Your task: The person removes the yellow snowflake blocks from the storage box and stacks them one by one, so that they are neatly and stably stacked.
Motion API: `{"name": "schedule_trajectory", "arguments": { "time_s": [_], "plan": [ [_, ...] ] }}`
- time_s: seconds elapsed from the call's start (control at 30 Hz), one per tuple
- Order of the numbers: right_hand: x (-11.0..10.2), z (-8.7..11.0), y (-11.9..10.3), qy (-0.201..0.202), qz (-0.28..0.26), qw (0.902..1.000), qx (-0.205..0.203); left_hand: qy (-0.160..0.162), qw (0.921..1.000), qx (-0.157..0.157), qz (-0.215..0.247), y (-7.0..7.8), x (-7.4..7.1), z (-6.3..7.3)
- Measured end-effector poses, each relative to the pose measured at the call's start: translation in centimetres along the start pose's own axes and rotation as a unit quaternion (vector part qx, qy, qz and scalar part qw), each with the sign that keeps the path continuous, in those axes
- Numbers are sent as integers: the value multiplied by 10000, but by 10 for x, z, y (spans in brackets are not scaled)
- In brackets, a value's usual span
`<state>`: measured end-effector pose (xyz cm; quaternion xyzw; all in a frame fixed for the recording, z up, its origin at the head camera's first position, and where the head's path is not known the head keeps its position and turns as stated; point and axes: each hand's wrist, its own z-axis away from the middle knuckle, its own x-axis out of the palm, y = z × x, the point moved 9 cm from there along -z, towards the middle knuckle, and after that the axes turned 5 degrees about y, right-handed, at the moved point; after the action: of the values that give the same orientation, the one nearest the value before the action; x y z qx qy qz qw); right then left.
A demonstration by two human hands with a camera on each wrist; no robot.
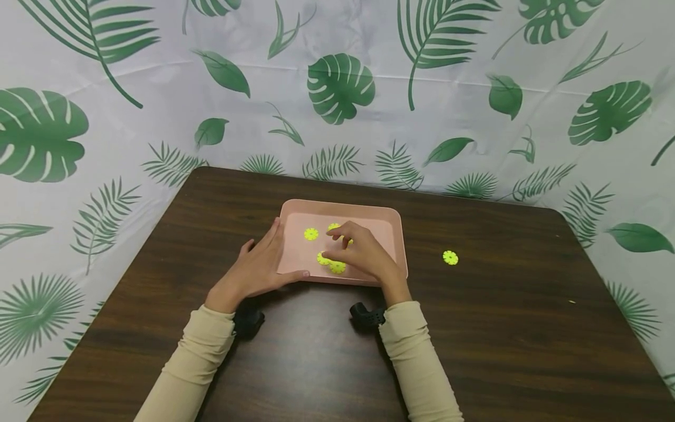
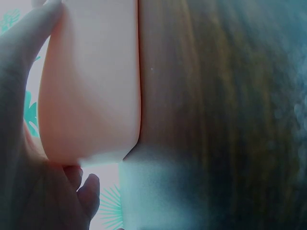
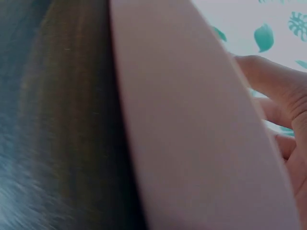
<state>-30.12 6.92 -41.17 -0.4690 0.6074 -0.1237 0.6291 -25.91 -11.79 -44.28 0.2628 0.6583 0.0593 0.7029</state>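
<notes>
A shallow pink tray (image 1: 369, 220) lies on the table with several bright yellow notched discs in it, among them one disc (image 1: 311, 234) toward the left and another disc (image 1: 337, 268) by the front wall. My left hand (image 1: 258, 264) rests against the tray's left front corner, fingers straight along the side and thumb along the front rim. Over the tray's right half hovers my right hand (image 1: 364, 252), fingers bent and thumb spread apart from them. Its thumb tip overlaps a yellow disc in the head view. The tray's outer wall (image 3: 192, 115) hides the discs from the right wrist view.
A single yellow disc (image 1: 450, 258) lies on the dark wooden table (image 1: 506, 328) to the right of the tray. Farther right is a tiny yellow piece (image 1: 572, 302). A leaf-printed white cloth (image 1: 390, 129) hangs behind the table.
</notes>
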Motion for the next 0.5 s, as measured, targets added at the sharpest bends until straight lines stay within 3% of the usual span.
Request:
{"name": "schedule_trajectory", "arguments": {
  "time_s": [0.3, 0.5],
  "plan": [
    [23, -2, 6, -664, 436, 9968, 72, -5, 10000, 10, -43, 1, -2, 0],
    [28, -2, 9, -710, 562, 9958, 110, 13, 10000, 22, -48, 2, -2, 0]
  ]
}}
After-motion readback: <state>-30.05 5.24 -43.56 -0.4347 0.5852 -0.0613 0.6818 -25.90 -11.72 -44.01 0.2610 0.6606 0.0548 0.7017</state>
